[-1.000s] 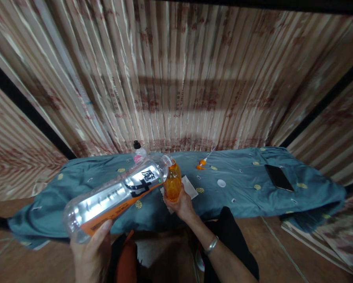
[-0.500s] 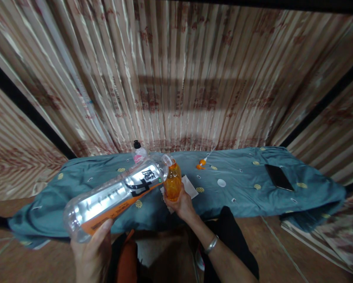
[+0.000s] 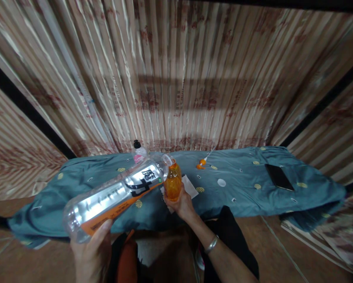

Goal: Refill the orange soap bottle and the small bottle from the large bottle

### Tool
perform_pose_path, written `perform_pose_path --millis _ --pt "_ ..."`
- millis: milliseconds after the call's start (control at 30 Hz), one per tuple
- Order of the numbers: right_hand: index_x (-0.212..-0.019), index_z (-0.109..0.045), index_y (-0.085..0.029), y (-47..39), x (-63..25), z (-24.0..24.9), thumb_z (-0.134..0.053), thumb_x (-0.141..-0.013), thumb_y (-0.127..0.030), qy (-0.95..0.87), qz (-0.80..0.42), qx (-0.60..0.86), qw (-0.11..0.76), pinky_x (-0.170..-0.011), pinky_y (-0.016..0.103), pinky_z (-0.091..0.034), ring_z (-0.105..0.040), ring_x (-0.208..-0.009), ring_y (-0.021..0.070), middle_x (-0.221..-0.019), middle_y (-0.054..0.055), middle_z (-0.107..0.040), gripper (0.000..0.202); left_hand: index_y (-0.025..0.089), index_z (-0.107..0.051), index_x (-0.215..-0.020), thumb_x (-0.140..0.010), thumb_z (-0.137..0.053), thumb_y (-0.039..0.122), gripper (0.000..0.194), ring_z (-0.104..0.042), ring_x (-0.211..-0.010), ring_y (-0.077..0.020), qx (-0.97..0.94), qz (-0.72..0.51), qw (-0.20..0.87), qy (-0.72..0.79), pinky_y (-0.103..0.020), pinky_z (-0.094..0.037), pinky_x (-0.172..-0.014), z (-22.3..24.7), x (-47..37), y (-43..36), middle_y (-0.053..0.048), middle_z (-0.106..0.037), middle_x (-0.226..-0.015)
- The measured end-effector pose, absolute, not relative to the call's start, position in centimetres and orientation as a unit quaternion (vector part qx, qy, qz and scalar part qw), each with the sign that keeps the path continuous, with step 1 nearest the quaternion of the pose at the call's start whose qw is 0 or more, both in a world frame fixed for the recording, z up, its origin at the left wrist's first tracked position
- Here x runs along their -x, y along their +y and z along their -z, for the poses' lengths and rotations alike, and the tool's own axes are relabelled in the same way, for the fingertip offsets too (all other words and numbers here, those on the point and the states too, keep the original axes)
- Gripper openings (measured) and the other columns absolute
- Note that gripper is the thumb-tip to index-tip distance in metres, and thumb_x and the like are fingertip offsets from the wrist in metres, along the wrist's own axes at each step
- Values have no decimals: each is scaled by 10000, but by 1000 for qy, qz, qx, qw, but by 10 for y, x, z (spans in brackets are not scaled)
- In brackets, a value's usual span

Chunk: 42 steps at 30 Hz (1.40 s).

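Note:
My left hand is closed round the base of a large clear plastic bottle with a silver and orange label. The bottle is tilted, its uncapped mouth at the top of an amber spray bottle body. My right hand grips that amber bottle, holding it nearly upright. Whether liquid is running between the two I cannot tell. The orange spray head with its thin tube lies on the cloth beyond my right hand. A white tissue lies just behind the amber bottle.
A blue-green patterned cloth covers the table. A dark phone lies at the right, and a white round cap nearer the middle. Behind the large bottle stands a small clear bottle with a black top. Striped curtains hang at the back.

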State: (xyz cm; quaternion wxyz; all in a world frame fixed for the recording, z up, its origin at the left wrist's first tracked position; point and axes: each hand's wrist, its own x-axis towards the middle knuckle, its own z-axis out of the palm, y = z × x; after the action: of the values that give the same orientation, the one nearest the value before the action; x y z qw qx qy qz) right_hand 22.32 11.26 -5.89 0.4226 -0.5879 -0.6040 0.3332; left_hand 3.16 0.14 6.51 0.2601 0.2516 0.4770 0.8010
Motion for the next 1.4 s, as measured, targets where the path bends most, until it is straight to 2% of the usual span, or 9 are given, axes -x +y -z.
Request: perform_pose_path --millis 133,300,567,767,967,1100,1233,1400 --pt "-1358 -565 -255 112 -224 58 -862 -663 -367 -607 -327 589 422 -782 388 -647 -801 -868 284 -978 8 -812 764 260 -723 -1121 -608 -911 263 547 -721 -981 -275 -252 -796 261 484 -548 -527 -1070 -64 -32 3 -21 -748 -1065" --pt "-1346 -579 -256 112 -223 57 -872 -650 -340 -602 -322 599 418 -771 353 -644 -801 -860 272 -960 10 -811 759 259 -721 -1141 -608 -909 274 565 -719 -1010 -291 -256 -798 257 481 -559 -521 -1072 -65 -32 2 -31 -751 -1080" --pt "-1394 -536 -247 113 -223 60 -876 -663 -356 -605 -328 602 406 -802 374 -648 -803 -923 296 -1040 37 -815 814 262 -741 -1104 -604 -930 271 535 -707 -969 -252 -256 -802 262 471 -573 -492 -1115 -68 -33 1 -21 -752 -1059" --pt "-1354 -569 -218 112 -221 58 -846 -710 -359 -608 -321 598 412 -844 383 -638 -794 -967 306 -1068 67 -809 715 258 -736 -1137 -608 -924 265 561 -719 -974 -251 -254 -801 264 473 -487 -563 -1029 -70 -35 1 -26 -763 -1063" --pt "-1403 -530 -223 111 -223 57 -850 -693 -360 -606 -340 586 417 -845 373 -640 -795 -952 283 -1073 48 -809 791 235 -749 -1085 -590 -932 274 529 -725 -894 -232 -263 -805 257 466 -406 -618 -883 -68 -34 3 -24 -769 -1011" --pt "-1370 -542 -225 111 -223 56 -836 -715 -370 -611 -337 588 410 -850 392 -639 -792 -952 290 -1070 54 -806 733 238 -756 -1084 -598 -941 263 521 -725 -913 -213 -265 -809 263 454 -342 -626 -833 -67 -33 5 -22 -771 -1008" --pt "-1320 -563 -230 111 -221 57 -841 -715 -359 -610 -322 595 413 -854 393 -636 -789 -967 300 -1055 55 -800 678 250 -757 -1116 -590 -946 264 559 -725 -958 -212 -272 -813 258 446 -329 -630 -847 -66 -32 4 -19 -772 -1052" --pt "-1303 -565 -233 112 -220 61 -835 -723 -378 -613 -310 589 426 -820 384 -639 -791 -932 290 -1029 43 -796 656 247 -751 -1125 -586 -945 262 573 -724 -964 -224 -263 -811 261 452 -377 -624 -898 -64 -31 3 -25 -775 -1048"
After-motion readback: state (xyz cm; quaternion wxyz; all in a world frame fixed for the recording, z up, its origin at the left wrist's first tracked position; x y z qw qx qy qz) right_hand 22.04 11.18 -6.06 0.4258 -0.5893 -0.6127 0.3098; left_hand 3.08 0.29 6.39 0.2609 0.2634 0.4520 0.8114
